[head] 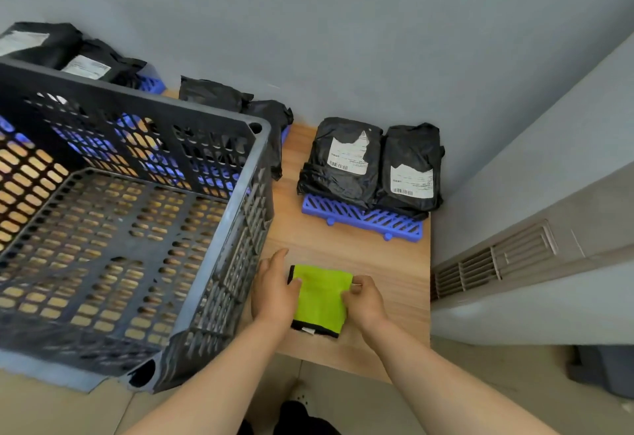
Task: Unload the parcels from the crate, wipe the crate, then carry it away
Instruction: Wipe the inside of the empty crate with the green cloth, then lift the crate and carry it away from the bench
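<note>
Head view shows the right hand (365,304) with its fingers curled, pinching the right edge of one folded lime-green cloth (320,297) that has a black trim. The left hand (272,292) lies along the cloth's left edge with its thumb resting on the fabric and its fingers stretched forward, fairly straight, in the narrow gap between cloth and crate. The cloth lies flat on the wooden table (343,252), near the front edge. Just to the left of both hands stands one dark grey perforated crate (206,119), upright with nothing inside it, its near corner reaching past the table's front edge. Six black plastic-wrapped parcels are in sight, all outside the crate. Two lie side by side, touching, on a blue slatted pallet (360,216) against the wall beyond the cloth: the left parcel (346,156) and the right parcel (411,163), each with a white barcode label. Two more, a middle parcel (212,93) and its neighbour (274,115), sit behind the crate's far right corner. The last two, a far-left parcel (37,40) and a labelled parcel (99,64), rest past the crate's far rim on a second blue pallet (151,84). To the right of the table stands a grey cabinet with a louvred vent (494,259).
</note>
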